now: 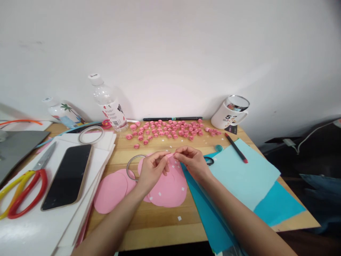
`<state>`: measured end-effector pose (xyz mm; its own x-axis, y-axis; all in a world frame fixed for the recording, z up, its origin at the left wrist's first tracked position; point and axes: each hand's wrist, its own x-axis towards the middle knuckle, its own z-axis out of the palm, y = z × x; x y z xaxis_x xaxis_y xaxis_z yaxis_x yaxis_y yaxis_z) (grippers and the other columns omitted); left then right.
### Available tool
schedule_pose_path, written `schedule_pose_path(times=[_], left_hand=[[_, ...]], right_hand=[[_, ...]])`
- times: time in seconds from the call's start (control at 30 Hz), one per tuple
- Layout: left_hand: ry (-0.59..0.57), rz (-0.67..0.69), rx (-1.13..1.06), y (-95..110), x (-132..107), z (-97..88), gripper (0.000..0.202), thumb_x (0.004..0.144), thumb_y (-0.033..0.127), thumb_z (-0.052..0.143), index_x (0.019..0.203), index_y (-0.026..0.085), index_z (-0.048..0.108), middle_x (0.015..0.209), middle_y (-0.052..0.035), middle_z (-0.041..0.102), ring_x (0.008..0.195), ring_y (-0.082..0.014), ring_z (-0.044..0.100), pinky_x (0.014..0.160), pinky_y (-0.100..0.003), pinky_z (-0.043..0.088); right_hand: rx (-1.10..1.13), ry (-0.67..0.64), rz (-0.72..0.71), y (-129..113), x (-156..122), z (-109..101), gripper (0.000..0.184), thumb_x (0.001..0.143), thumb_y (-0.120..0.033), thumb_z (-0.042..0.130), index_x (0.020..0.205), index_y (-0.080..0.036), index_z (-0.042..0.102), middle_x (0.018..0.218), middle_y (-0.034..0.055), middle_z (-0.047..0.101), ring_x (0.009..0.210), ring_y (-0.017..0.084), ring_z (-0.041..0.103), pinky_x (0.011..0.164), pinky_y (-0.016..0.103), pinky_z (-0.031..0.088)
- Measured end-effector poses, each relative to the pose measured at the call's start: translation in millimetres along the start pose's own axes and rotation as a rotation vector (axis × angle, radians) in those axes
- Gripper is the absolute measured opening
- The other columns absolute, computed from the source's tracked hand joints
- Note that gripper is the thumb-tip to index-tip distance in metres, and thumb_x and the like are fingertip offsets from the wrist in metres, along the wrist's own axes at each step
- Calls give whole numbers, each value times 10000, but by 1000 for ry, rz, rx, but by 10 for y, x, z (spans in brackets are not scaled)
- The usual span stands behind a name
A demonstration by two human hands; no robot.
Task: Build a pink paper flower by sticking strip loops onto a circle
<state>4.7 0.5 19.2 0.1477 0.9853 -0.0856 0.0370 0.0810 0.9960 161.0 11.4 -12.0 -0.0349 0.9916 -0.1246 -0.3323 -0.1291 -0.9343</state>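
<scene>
My left hand (152, 170) and my right hand (194, 163) meet over the middle of the table, fingertips pinched. Between them shows a small edge of pink paper (171, 155); its shape is mostly hidden by my fingers. Below lies a pile of pink paper circles (167, 190) with tiny white paper bits scattered on it. More pink circles (110, 192) overlap left of my left forearm. A tape ring (128, 170) rests partly behind my left hand. Many small rolled pink paper roses (170, 129) are spread beyond my hands.
Left are white sheets (105, 151) under a phone (69, 176), scissors (34, 185) and a clear tape roll (91, 135). A bottle (108, 103) and a mug (230, 112) stand by the wall. Right lie blue paper sheets (243, 174) and a red-tipped pen (236, 148).
</scene>
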Motion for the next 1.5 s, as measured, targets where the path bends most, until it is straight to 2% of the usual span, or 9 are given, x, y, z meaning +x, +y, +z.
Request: schedule_pose_path(times=[0.17,0.33,0.57,0.9,1.07,1.23,1.5], left_hand=[[4,4,0,-14,8,-1,228,768,243,561,925,117,667,511,20,565,430,-78,495,448,-202,429],[-1,3,-16,-21,12,0,240,774,253,558,940,115,663,525,15,570,435,-78,492,451,-203,432],[6,1,-13,13,-5,7,237,765,262,567,923,117,668,506,20,559,431,-81,490,445,-201,429],[0,6,16,39,-10,8,221,764,253,572,911,127,679,499,15,576,481,-100,530,517,-222,458],[-3,8,-8,18,-9,5,224,773,255,571,924,125,673,507,14,573,479,-100,525,513,-226,462],[-1,17,-13,17,-1,2,234,777,261,566,934,128,676,514,21,555,475,-94,516,505,-218,455],[9,17,-23,9,-6,10,193,758,245,575,884,133,669,490,14,585,468,-106,539,502,-228,478]], right_hand=[[-2,38,34,-11,0,14,173,584,-252,782,728,-195,703,695,-1,689,630,110,600,667,252,476],[-2,22,42,-16,1,14,198,580,-273,779,746,-190,708,765,26,714,674,135,629,724,290,493],[37,28,58,-21,-6,12,275,557,-262,797,791,-191,671,690,5,687,621,129,620,660,271,492],[-24,8,4,-38,-13,19,191,552,-244,800,669,-190,659,591,-28,633,560,96,553,575,228,446],[-23,59,9,-20,2,9,203,555,-271,797,717,-195,701,658,0,677,607,120,593,635,261,480],[-16,32,35,-11,5,7,242,602,-314,765,808,-197,718,761,37,713,702,164,640,731,314,496],[-18,18,-22,-30,-6,10,179,575,-274,786,672,-196,658,646,-13,662,574,109,570,603,256,455]])
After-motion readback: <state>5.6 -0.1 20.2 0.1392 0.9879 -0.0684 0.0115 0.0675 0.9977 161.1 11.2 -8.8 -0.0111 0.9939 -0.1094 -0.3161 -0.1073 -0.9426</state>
